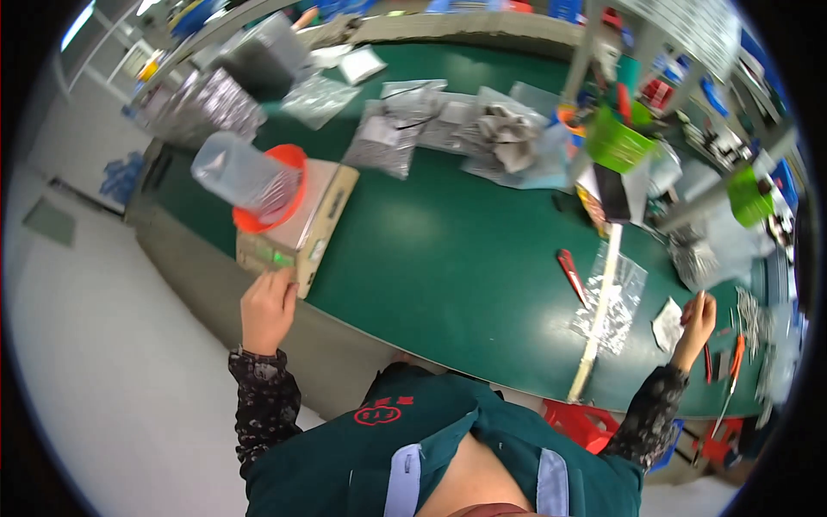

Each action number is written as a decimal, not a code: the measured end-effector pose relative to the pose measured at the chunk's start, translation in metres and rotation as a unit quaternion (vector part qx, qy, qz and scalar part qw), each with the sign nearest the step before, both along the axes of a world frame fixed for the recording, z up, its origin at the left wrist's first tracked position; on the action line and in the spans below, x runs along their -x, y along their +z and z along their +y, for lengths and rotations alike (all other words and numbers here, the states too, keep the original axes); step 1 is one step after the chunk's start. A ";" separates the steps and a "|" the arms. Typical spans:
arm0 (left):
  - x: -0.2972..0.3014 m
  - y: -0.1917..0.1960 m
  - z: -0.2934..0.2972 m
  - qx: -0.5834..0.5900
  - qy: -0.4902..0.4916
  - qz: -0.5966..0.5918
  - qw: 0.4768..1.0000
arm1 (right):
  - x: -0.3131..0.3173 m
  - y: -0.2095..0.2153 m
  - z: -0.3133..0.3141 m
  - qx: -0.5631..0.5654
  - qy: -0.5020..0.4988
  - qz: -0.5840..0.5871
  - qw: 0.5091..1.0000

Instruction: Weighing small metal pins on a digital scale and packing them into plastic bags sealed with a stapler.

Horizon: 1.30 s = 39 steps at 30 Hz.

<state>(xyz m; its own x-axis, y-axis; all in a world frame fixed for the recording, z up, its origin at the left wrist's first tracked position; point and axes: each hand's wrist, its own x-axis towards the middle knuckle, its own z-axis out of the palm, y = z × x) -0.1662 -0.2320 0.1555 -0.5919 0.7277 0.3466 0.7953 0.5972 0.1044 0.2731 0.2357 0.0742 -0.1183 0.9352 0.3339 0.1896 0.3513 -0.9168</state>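
My left hand (267, 312) is at the front panel of a beige digital scale (323, 226), fingers curled together near its green-lit display; nothing shows in them. On the scale sits an orange-red round dish (297, 200). A translucent plastic container (226, 172) lies tilted in the dish, with small silvery pieces toward its lower end. My right hand (694, 332) is at the right of the green table, its fingers closed; what they hold, if anything, is hidden. Beside it lies a crumpled white piece (668, 326), paper or cloth.
Clear bags of grey parts (383, 142) lie along the back. On the right are a red-handled knife (571, 274), a long pale strip (598, 332), a clear bag (627, 297), orange-handled tool (737, 358) and green bins (617, 140) on a rack. A red stool (581, 424) stands below the edge.
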 end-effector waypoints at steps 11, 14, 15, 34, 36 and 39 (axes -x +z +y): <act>0.157 0.052 -0.097 -0.118 0.039 0.030 0.992 | 0.289 0.096 -0.178 -0.056 0.358 -0.225 0.905; 0.196 0.067 -0.090 -0.056 -0.006 -0.006 0.998 | 0.372 0.129 -0.218 -0.233 0.470 -0.280 0.804; 0.208 0.071 -0.088 -0.059 -0.006 -0.007 0.998 | 0.402 0.139 -0.231 -0.284 0.500 -0.281 0.768; 0.304 0.082 -0.064 0.046 -0.150 -0.100 0.983 | 0.643 0.155 -0.278 -0.527 0.506 -0.365 0.577; 0.299 0.083 -0.068 -0.009 -0.093 0.018 0.995 | 0.643 0.161 -0.273 -0.566 0.447 -0.377 0.581; 0.302 0.059 -0.066 -0.058 -0.110 0.047 0.991 | 0.634 0.147 -0.269 -0.604 0.424 -0.334 0.586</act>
<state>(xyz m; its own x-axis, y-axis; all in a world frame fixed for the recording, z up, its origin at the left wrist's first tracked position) -0.4685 -0.2985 0.2141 -0.3841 0.7885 0.4804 0.9147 0.3958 0.0816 -0.3613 -0.0328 0.2212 -0.8518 -0.4252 0.3061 -0.3475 0.8958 0.2771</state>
